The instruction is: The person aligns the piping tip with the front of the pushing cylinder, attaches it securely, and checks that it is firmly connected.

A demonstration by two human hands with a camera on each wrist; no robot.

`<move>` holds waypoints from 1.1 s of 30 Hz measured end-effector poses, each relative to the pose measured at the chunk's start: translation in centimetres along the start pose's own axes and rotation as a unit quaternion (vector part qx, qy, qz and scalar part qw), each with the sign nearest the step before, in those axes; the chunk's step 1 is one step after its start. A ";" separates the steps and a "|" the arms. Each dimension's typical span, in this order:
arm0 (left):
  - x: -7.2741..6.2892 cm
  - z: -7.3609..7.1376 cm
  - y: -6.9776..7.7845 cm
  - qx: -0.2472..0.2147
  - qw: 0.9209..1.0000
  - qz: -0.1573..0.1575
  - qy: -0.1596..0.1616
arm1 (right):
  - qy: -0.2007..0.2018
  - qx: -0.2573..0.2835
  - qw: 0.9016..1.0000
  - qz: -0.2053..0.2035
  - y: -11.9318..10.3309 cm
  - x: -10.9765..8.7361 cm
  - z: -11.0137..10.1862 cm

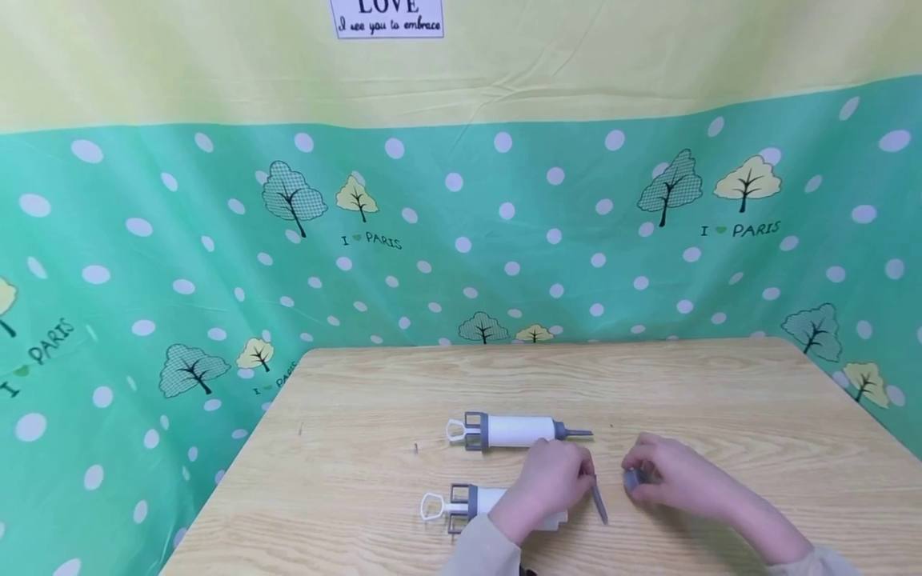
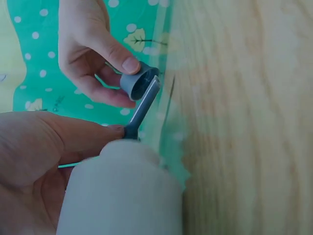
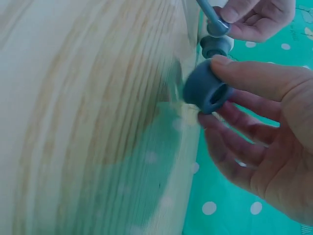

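Note:
In the head view my left hand (image 1: 551,478) pinches a slim grey nozzle (image 1: 599,502), its tip pointing down to the right. Facing it, my right hand (image 1: 675,474) holds a short grey ring-shaped cap (image 1: 634,479) between thumb and fingers. The right wrist view shows a hole in this cap (image 3: 203,87). Beneath my left wrist lies a white-barrelled syringe (image 1: 491,499) with a ring-handled plunger, its middle partly hidden. Behind it lies a similar syringe (image 1: 520,431), with a grey cap and nozzle on its right end. Nozzle and cap appear apart in the head view.
The hands and both syringes are over a light wooden table (image 1: 346,400). A small bit (image 1: 415,448) lies left of the far syringe. A green dotted curtain (image 1: 432,216) hangs behind the table and along its sides.

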State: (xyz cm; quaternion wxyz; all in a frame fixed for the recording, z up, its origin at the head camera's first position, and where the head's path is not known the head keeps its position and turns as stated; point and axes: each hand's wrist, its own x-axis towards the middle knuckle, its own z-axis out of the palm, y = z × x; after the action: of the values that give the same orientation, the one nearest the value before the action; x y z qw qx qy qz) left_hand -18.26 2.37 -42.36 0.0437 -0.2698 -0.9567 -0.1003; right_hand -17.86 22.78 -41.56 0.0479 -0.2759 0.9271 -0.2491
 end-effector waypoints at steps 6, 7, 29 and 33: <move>-0.3 -0.9 -1.2 -0.027 0.999 -0.001 0.044 | 0.038 0.004 0.999 -0.012 -0.7 0.5 0.1; -0.3 -1.1 -1.4 -0.035 0.998 -0.001 0.050 | 0.044 0.003 0.999 -0.015 -0.8 0.6 0.2; -1.5 -3.5 -5.0 -0.072 0.987 -0.028 0.140 | 0.103 0.031 0.993 -0.052 -2.7 3.6 1.7; -1.7 -3.9 -5.2 -0.072 0.986 -0.025 0.151 | 0.119 0.043 0.991 -0.051 -3.0 4.1 2.0</move>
State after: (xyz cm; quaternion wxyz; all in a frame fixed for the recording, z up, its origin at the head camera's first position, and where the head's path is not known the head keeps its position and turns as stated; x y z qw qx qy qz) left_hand -19.44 -3.68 -39.69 0.1654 -0.2298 -0.9359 -0.2095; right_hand -19.39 17.53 -41.68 -0.0635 -0.2890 0.8993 -0.3221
